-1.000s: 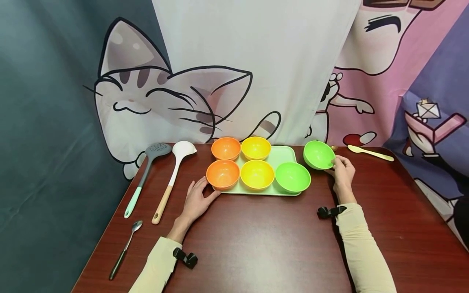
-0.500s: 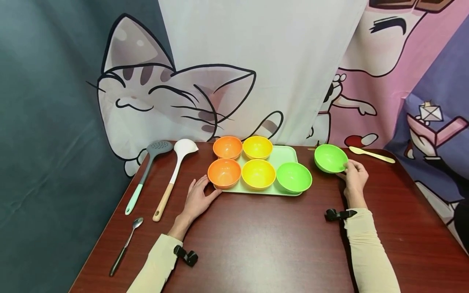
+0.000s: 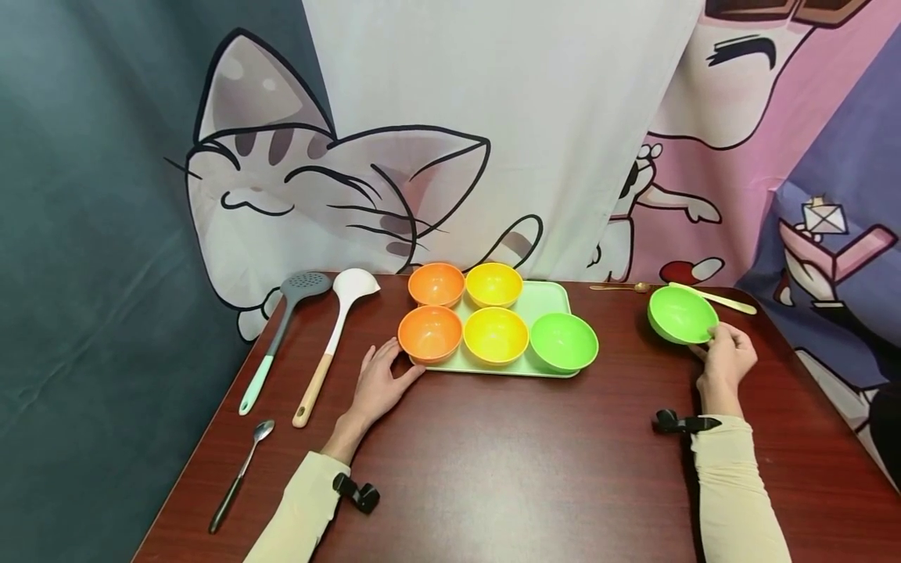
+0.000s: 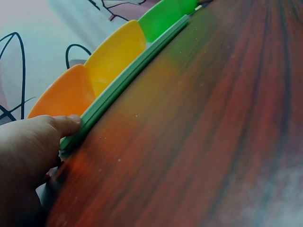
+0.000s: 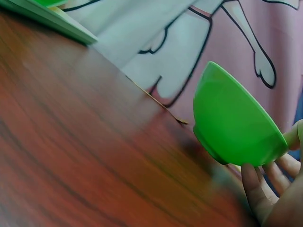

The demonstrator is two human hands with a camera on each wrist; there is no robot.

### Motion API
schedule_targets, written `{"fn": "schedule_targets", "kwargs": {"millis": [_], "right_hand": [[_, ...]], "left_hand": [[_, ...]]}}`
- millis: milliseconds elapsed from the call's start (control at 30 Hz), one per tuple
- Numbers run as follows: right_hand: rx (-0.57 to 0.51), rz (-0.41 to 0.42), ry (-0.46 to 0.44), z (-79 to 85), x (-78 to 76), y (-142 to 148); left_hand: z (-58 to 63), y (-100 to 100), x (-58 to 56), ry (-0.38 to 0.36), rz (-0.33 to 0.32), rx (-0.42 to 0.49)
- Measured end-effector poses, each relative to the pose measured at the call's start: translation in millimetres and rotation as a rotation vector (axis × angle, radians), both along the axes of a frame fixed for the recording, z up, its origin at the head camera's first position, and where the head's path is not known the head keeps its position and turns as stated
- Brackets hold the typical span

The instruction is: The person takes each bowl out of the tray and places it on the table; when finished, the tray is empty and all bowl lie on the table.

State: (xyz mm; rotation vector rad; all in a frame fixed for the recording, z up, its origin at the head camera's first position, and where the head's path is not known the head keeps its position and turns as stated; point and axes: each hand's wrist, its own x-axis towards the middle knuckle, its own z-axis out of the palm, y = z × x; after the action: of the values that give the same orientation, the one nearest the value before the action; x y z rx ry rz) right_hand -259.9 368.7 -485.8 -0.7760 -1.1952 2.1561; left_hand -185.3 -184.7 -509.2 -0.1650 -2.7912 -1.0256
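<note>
My right hand (image 3: 728, 361) pinches a green bowl (image 3: 681, 315) by its right rim. In the right wrist view the bowl (image 5: 236, 118) is tilted, with the thumb at the rim and fingers against its outside. At the pale green tray (image 3: 542, 295), my left hand (image 3: 376, 383) holds the front left corner. Its thumb (image 4: 68, 124) lies on the tray edge in the left wrist view. On the tray stand two orange bowls (image 3: 430, 334), two yellow bowls (image 3: 496, 336) and one green bowl (image 3: 564, 342); the tray's back right spot is bare.
To the left lie a grey slotted turner (image 3: 285, 336), a white ladle (image 3: 338, 336) with a wooden handle and a dark-handled spoon (image 3: 242, 475). Near the back right edge are a thin gold spoon (image 3: 626, 287) and a pale yellow knife (image 3: 725, 299). A printed curtain (image 3: 563, 141) hangs behind.
My right hand has carried the green bowl rightward, away from the tray, to the front of the pale yellow knife. The thin gold spoon now shows fully. My left hand stays at the tray corner.
</note>
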Motion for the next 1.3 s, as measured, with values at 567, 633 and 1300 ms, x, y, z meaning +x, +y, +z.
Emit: {"fn": "schedule_targets", "kwargs": {"millis": [567,633,1300], "right_hand": [[-0.091,-0.258,0.023,1.7,32.6,53.1],[-0.101,-0.274,0.03,2.3,33.7,56.6],[-0.184,-0.369,0.002,8.9,43.5,69.5]], "left_hand": [[0.2,-0.9,2.3,0.022,0.003,0.0],[0.5,-1.2,1.5,0.025,0.003,-0.001],[-3.1,-0.6,-1.2,0.021,-0.001,-0.009]]}}
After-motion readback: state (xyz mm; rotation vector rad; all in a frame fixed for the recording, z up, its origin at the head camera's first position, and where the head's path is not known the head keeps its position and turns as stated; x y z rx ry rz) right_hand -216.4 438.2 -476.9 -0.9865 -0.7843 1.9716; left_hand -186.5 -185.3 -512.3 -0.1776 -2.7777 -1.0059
